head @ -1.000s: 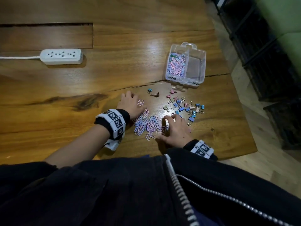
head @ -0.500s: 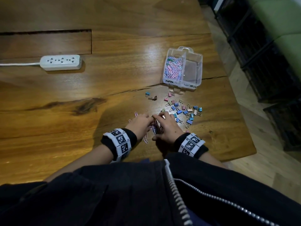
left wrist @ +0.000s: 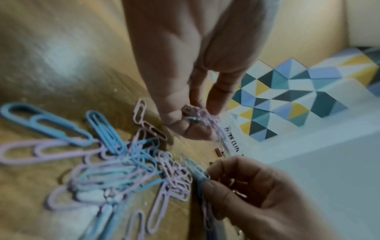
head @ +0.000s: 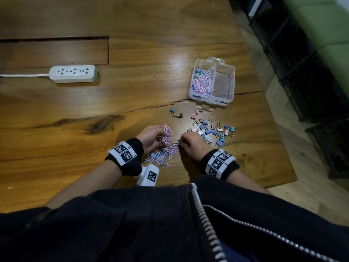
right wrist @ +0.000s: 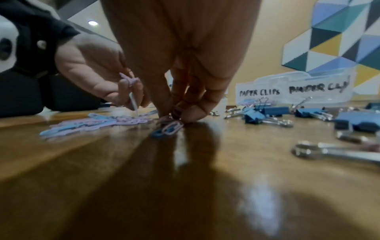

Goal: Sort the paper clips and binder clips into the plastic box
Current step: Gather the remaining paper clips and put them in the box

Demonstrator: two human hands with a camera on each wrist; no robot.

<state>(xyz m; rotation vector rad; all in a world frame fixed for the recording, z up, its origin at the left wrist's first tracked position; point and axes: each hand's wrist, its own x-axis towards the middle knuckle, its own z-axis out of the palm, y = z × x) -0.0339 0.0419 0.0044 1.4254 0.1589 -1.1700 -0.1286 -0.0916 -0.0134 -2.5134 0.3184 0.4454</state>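
A pile of pink and blue paper clips (head: 162,154) lies on the wooden table (head: 132,95) between my hands. My left hand (head: 153,138) pinches a small bunch of paper clips (left wrist: 197,113) just above the pile. My right hand (head: 190,141) pinches a few paper clips (right wrist: 170,126) against the table at the pile's right edge. Small binder clips (head: 213,129), blue and pink, are scattered to the right. The clear plastic box (head: 226,86) stands beyond them; its left compartment holds paper clips (head: 202,82), the right one looks empty.
A white power strip (head: 72,73) with its cord lies far left on the table. The table's right edge (head: 273,110) drops to a floor with dark crates. My dark jacket fills the bottom of the head view.
Both hands closed in from the sides of the spread-out paper clips to its middle, and now each pinches some clips. The pile has been drawn together.
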